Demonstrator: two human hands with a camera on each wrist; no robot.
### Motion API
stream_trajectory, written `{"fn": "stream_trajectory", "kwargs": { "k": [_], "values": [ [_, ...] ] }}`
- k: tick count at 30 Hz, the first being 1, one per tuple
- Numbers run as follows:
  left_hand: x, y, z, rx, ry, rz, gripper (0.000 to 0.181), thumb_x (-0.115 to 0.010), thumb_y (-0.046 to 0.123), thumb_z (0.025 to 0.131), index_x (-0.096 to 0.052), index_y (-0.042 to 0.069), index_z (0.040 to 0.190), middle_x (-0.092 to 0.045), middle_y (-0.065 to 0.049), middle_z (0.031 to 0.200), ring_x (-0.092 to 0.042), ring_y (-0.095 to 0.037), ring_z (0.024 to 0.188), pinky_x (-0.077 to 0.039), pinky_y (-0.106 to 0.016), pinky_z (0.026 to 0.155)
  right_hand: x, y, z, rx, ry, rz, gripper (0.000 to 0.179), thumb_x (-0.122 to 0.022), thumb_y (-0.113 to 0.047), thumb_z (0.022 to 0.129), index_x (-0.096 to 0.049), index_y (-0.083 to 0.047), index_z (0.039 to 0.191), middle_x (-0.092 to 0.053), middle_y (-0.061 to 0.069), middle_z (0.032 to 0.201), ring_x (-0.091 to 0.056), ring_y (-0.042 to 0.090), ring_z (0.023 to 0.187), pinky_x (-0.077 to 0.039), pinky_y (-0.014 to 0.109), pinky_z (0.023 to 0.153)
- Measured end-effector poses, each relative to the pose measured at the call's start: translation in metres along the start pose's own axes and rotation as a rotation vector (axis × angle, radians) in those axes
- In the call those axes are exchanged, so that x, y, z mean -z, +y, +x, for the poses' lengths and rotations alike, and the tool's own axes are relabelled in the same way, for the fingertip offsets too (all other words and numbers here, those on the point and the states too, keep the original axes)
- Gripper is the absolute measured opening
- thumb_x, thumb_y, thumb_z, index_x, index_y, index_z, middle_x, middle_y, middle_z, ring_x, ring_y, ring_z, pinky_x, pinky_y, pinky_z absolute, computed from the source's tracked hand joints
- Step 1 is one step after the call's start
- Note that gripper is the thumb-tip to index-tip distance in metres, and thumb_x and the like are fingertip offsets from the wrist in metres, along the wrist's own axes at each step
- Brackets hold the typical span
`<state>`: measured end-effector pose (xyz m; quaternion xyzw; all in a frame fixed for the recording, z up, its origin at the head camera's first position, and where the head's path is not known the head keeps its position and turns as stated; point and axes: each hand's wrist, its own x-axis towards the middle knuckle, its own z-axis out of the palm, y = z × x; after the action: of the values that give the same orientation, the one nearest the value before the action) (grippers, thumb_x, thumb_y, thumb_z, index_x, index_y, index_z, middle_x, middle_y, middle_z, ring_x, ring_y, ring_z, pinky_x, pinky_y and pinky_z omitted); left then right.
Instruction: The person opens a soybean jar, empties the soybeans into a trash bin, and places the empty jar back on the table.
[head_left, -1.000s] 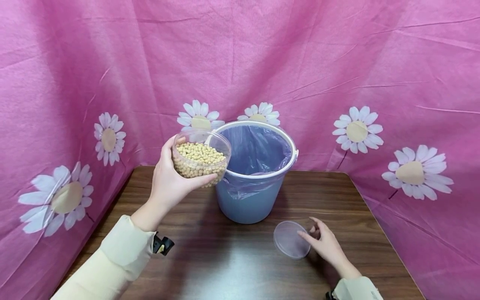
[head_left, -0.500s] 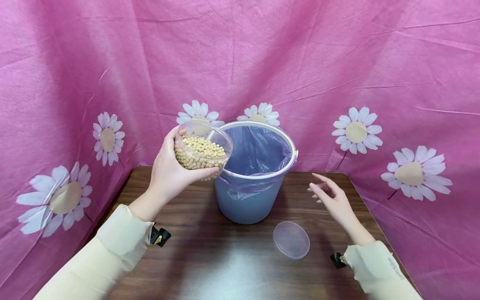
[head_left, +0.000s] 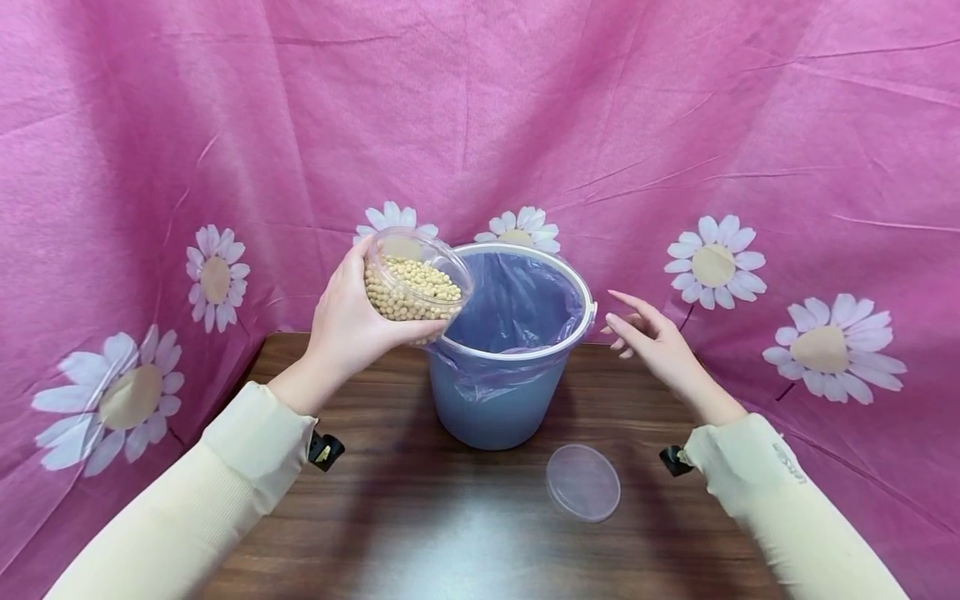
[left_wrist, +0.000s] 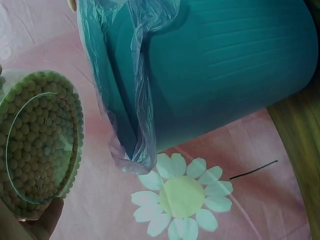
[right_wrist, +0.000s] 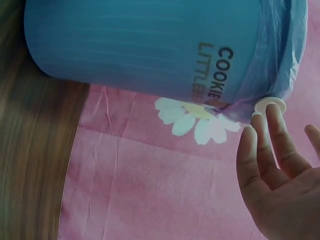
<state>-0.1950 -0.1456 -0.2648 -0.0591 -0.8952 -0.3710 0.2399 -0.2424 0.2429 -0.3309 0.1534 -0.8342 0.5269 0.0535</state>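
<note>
Left hand (head_left: 347,312) grips my tilted clear-plastic tub (head_left: 405,247), beige beans (head_left: 420,278) seemingly unpoured; right hand (head_left: 667,352) relaxed, empty beside blue plastic bucket (head_left: 498,404); round clear lid (head_left: 583,482) off (toward wooden table's (head_left: 420,508) right edge).

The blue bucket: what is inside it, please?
Inside the blue bucket, a thin plastic bag lines the wall and folds over the rim. The bottom is hidden by the front side, so I cannot tell what lies there.
</note>
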Motion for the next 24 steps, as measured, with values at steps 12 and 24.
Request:
{"fn": "stream_trajectory", "kwargs": {
  "k": [12, 24],
  "values": [
    [-0.007, 0.002, 0.017, -0.028, -0.021, 0.081, 0.125, -0.092, 0.059, 0.048, -0.032, 0.026, 0.152, -0.052, -0.007, 0.143, -0.05, -0.03, 0.13, -0.046, -0.057, 0.098, -0.005, -0.001, 0.038, -0.102, -0.104, -0.046, 0.06, -0.057, -0.033, 0.1, -0.036, -0.015, 0.153, -0.064, -0.008, 0.091, -0.064, 0.008, 0.068, -0.058, 0.027, 0.065],
    [-0.021, 0.005, 0.03, -0.076, -0.056, 0.115, 0.126, -0.092, 0.058, 0.05, -0.03, 0.022, 0.153, -0.048, -0.009, 0.148, -0.045, -0.029, 0.136, -0.046, -0.057, 0.099, -0.026, 0.008, 0.05, -0.201, -0.084, 0.115, 0.064, -0.06, -0.034, 0.098, -0.033, -0.022, 0.155, -0.054, 0.004, 0.1, -0.061, 0.005, 0.067, -0.059, 0.025, 0.064]
  ]
}}
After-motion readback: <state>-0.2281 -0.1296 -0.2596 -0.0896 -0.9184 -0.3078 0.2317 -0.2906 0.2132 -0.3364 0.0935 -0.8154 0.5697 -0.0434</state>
